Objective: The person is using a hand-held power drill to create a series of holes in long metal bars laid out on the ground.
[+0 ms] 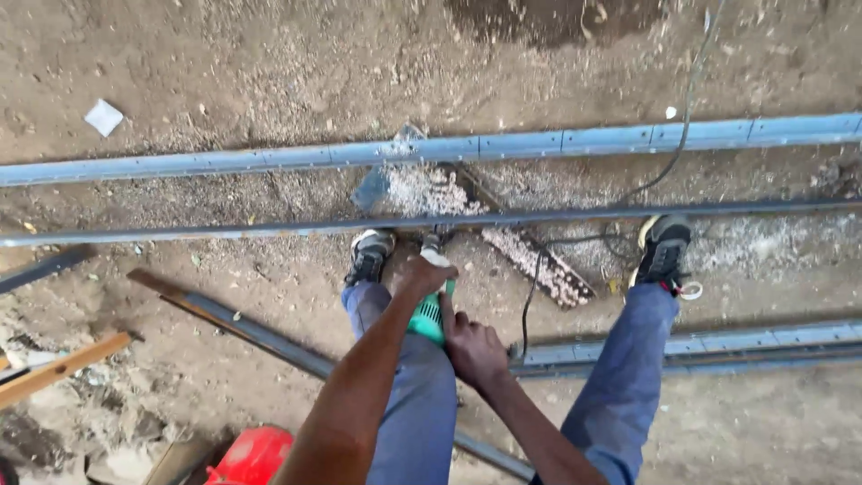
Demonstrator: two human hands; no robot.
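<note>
I stand over a long thin grey metal bar (224, 231) that crosses the dirt ground from left to right. Both hands hold a green power tool (431, 316) pointed down at the bar, just in front of my left shoe (370, 254). My left hand (422, 275) grips the tool's front end near the bar. My right hand (472, 348) is wrapped around its rear body. The working tip is hidden behind my left hand. A black cable (532, 296) runs from the tool toward the back right.
A blue-grey metal channel (575, 141) lies parallel farther back. More metal profiles (736, 346) lie at the right by my right shoe (663, 250), and a dark bar (256, 330) slants under my legs. A wooden stick (63, 366), a red object (256, 454) and a debris-covered plank (543, 262) lie around.
</note>
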